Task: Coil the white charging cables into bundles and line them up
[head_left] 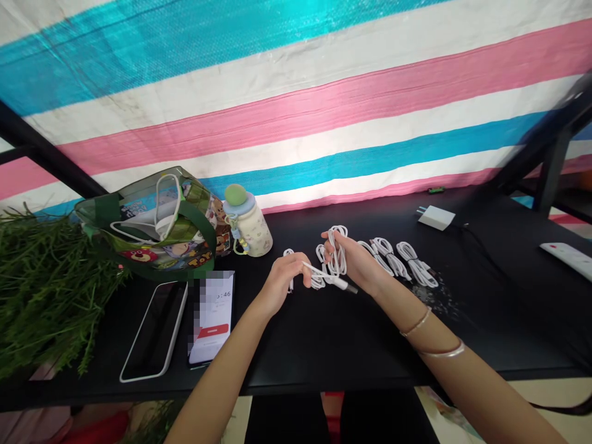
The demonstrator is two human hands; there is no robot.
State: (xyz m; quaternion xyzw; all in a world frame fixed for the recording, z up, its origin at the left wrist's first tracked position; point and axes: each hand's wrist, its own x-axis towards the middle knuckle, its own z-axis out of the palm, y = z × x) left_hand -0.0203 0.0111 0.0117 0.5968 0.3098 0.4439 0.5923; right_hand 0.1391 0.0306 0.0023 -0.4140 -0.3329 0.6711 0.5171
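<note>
My right hand (pixel 349 262) grips a looped white cable (pixel 337 253) that hangs in coils down to the black table top (pixel 296 345). My left hand (pixel 283 282) is at the left of that bundle, and its fingers seem to pinch a straight length of white cable (pixel 319 271). That length runs under my right hand's wrist side to a white plug with a dark metal tip (pixel 345 283). A thin strand of white cable (pixel 288 252) shows behind my left hand. Two bundled white cables (pixel 386 256) lie to the right of my right hand.
A white power adapter (pixel 435 217) and a white power strip (pixel 567 258) lie to the right. At left are a phone (pixel 155 330), a second phone (pixel 213 317), a printed tote bag (pixel 152 225), a bottle (pixel 247 227) and green foliage (pixel 46 290). A striped tarp (pixel 296 111) hangs behind.
</note>
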